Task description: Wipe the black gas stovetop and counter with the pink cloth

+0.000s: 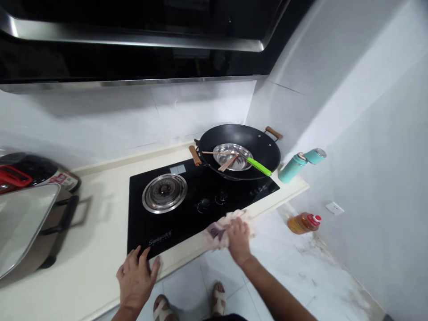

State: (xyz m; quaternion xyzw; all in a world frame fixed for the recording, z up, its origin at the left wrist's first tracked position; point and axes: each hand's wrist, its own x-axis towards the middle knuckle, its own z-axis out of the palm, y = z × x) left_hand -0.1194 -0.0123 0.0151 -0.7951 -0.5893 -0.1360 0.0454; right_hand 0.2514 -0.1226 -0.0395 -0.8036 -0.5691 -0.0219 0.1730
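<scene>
My right hand (238,238) presses a crumpled pale pink cloth (219,229) with a dark purple patch against the front edge of the counter, beside the black gas stove (190,232). Its fingers are bunched over the cloth. My left hand (135,274) rests on the counter at the stove's front left corner, fingers spread and holding nothing. The left burner (164,193) is bare. On the right burner sits a black wok (264,154) with wooden handles. Inside it lie a metal bowl (220,158), several chopsticks (227,164) and a utensil with a green handle (259,166).
A range hood (150,40) hangs low over the stove. At left stand a large rectangular electric pan (26,223) and a dark bottle (30,167). A teal flask (292,168) is at the counter's right end. An oil bottle (301,224) stands on the floor.
</scene>
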